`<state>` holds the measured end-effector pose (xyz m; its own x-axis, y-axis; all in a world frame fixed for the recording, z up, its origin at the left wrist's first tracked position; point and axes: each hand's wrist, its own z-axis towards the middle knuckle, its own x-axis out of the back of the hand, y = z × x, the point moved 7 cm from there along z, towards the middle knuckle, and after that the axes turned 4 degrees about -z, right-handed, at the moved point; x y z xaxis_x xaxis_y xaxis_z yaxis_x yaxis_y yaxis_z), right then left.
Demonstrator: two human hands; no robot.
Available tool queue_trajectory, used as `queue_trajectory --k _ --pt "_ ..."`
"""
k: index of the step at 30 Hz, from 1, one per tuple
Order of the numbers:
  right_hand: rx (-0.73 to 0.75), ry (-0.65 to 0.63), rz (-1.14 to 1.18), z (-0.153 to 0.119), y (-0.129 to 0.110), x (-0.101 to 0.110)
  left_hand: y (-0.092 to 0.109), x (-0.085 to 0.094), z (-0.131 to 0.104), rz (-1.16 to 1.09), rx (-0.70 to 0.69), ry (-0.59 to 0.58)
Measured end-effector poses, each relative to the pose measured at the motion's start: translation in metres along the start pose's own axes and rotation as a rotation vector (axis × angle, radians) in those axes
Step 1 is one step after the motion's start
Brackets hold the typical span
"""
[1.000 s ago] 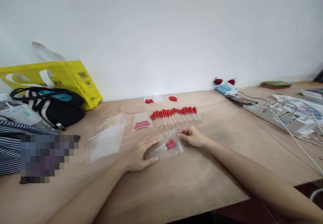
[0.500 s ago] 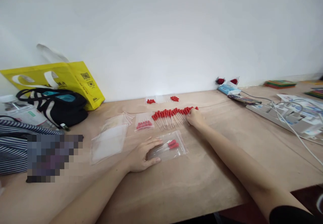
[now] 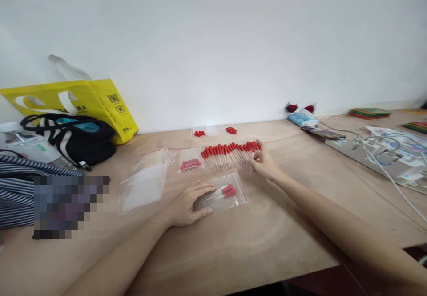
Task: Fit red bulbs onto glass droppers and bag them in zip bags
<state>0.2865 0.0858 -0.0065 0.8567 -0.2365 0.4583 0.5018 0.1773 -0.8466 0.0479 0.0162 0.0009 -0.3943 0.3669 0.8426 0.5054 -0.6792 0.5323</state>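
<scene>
My left hand (image 3: 190, 203) lies on the table, fingers apart, its thumb and fingertips on the left edge of a clear zip bag (image 3: 222, 200). Inside that bag are red-tipped sticks (image 3: 229, 191). At the right end of a row of red-tipped sticks (image 3: 223, 154), my right hand (image 3: 263, 161) pinches one red-tipped stick (image 3: 251, 164), its thin shaft pointing down. Left of the row lies another clear bag (image 3: 191, 160) with several red tips in it. Flat bags (image 3: 145, 189) are stacked left of my left hand.
Small bags with red pieces (image 3: 231, 130) lie by the wall. At the left are a yellow bag (image 3: 116, 113), a black bag (image 3: 90, 142) and striped cloth (image 3: 16, 198). Power strips (image 3: 396, 158) with cables, a blue box (image 3: 303, 119) and coloured stacks (image 3: 370, 112) are at the right.
My right hand has drawn back slightly to the right and toward me, with a stick now visible in its fingers. My left hand has stayed in place.
</scene>
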Motion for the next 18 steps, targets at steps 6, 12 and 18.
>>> queue_trajectory --k 6,12,18 --pt "-0.218 0.027 0.496 -0.033 0.015 -0.014 0.002 0.001 0.001 0.001 -0.002 0.006" --pt "-0.245 -0.002 0.671 -0.036 0.013 -0.035 -0.008 -0.001 -0.002 0.015 0.073 0.002" --pt "-0.229 -0.154 0.639 -0.045 0.002 -0.043 -0.009 -0.002 -0.003 -0.025 0.056 0.007"
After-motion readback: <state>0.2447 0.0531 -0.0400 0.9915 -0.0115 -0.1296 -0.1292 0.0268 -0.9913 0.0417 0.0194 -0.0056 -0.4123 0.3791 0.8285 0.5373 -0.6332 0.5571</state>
